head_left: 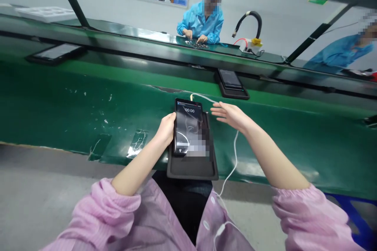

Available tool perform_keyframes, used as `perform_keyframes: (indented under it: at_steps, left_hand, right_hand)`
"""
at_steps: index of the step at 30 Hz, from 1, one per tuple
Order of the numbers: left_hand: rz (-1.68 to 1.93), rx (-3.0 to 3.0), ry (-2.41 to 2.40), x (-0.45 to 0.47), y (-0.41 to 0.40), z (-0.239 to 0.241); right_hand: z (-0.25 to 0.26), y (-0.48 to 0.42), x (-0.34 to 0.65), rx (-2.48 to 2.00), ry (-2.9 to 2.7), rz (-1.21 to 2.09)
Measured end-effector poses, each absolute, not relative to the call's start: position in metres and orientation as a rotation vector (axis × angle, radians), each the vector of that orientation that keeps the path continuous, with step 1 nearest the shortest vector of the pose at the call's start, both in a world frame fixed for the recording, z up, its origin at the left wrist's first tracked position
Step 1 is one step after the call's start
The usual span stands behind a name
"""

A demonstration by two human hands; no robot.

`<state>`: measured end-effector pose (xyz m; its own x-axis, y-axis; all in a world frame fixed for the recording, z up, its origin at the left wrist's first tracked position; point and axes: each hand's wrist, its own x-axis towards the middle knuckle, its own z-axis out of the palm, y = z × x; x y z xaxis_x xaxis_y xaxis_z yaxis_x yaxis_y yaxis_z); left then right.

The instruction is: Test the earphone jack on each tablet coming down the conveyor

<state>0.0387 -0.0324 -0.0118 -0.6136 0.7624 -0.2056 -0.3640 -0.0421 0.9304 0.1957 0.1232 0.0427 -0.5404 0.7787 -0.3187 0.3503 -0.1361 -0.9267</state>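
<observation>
A dark tablet [187, 129] with "00:00" on its lit screen lies tilted over a black tray [193, 168] at the bench's front edge. My left hand [167, 128] grips the tablet by its left side; part of the fingers is hidden. At the tablet's top edge is the plug of a white cable [235, 153]; whether it is fully seated I cannot tell. My right hand [231, 115] is open, fingers stretched toward the tablet's upper right, apart from it. The cable passes behind this hand and hangs down past the bench edge to my lap.
Farther back on the green bench [59, 98], another tablet [230, 79] sits in a black tray, and a third device [59, 51] lies at left. Across the bench a person in blue [203, 19] handles small parts. A black flexible hose [250, 17] rises beside them.
</observation>
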Motion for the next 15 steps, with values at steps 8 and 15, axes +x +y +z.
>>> perform_keyframes:
  at_steps: [8, 15]
  left_hand:
    - [1.638, 0.734, 1.732, 0.035, -0.066, 0.016]
    - [1.16, 1.08, 2.058, 0.054, -0.092, -0.01]
  right_hand:
    - [0.054, 0.037, 0.292, -0.568, -2.756, 1.997]
    - [-0.004, -0.037, 0.355, -0.504, -2.712, 2.457]
